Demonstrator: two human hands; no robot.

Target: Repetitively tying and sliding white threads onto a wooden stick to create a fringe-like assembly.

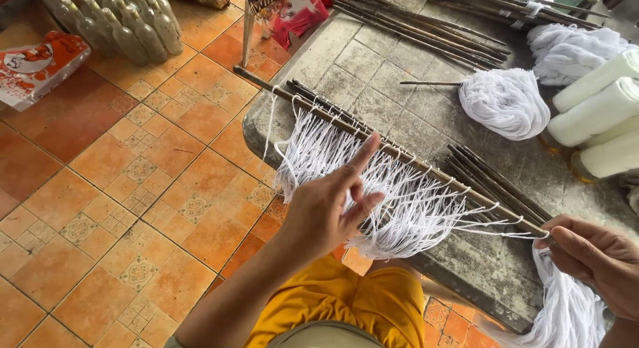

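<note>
Indoors, left hand (329, 205) spread open against white yarn (373, 188), right hand (596, 258) pinching stick (399, 152) end, red-and-white packet (36, 65) far left on floor (100, 208).

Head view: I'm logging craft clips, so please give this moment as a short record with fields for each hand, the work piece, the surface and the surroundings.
left hand: the left hand is raised with fingers spread, touching the hanging white threads
right hand: the right hand pinches thread at the near end of the long stick
work piece: threads looped along the stick, hanging off the table edge
surface: grey concrete table
nearby: white yarn bundle, white rolls, spare dark sticks
floor: orange tiles, bottles
</note>
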